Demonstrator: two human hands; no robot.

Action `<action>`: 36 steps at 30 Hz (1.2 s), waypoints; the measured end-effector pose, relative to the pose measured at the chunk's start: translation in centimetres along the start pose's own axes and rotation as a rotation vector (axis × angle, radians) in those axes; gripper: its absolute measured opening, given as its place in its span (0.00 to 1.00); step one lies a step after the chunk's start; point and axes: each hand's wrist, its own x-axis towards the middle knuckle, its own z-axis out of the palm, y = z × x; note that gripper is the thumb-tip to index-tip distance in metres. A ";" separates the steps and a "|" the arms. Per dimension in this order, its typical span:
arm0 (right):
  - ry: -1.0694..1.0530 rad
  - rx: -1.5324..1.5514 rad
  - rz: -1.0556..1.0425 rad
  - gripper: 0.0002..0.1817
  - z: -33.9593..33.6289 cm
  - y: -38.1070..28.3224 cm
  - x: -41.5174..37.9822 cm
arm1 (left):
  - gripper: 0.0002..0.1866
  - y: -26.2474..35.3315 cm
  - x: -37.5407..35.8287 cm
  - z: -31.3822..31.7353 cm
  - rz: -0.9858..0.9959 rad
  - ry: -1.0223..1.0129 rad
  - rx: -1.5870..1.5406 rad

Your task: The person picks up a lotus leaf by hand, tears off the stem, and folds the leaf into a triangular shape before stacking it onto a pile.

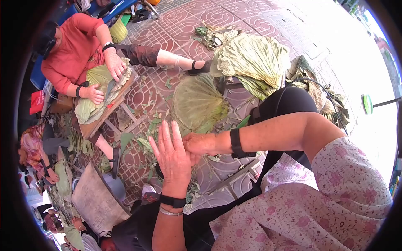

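Note:
My left hand (pixel 171 161) is raised at the middle of the view, its fingers stretched and slightly apart, with nothing visible in it. Against its thumb side is my right hand (pixel 203 143), fingers curled; what they hold, if anything, is hidden. Behind both hands a large round green leaf (pixel 197 102) lies spread on the patterned paving (pixel 180 31). Beyond it, a stack of big pale-green pleated leaves (pixel 253 58) rests on a low support near my knee.
At the left a person in red (pixel 77 50) presses both hands on leaves (pixel 94 96) on a slanted board (pixel 111 108). An empty board (pixel 98 201) stands lower left, near other people. Dry leaves (pixel 314 90) are heaped beside my knee; leaf scraps litter the ground.

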 end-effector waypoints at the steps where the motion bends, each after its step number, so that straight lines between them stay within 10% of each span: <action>1: -0.011 0.012 -0.001 0.22 0.0 -0.2 -0.1 | 0.42 0.1 0.1 -0.2 -0.042 0.026 0.002; 8: -0.090 0.083 -0.058 0.28 -1.0 -2.6 -0.1 | 0.42 -1.0 0.6 -0.5 -0.244 0.220 -0.270; 12: -0.235 0.141 -0.212 0.30 -0.9 -5.9 -1.2 | 0.38 -2.8 0.5 0.6 -0.607 0.211 -1.375; 21: -0.319 0.175 -0.253 0.14 1.1 -8.7 -3.6 | 0.33 -3.5 -0.5 3.2 -0.184 -0.243 -2.451; 25: -0.284 0.006 -0.175 0.15 1.6 -9.8 -4.9 | 0.37 -1.3 -0.7 1.4 -0.400 -0.261 -2.290; 36: -0.367 0.027 -0.062 0.16 3.4 -10.5 -6.3 | 0.53 -3.8 -1.8 1.4 -0.187 -0.396 -2.073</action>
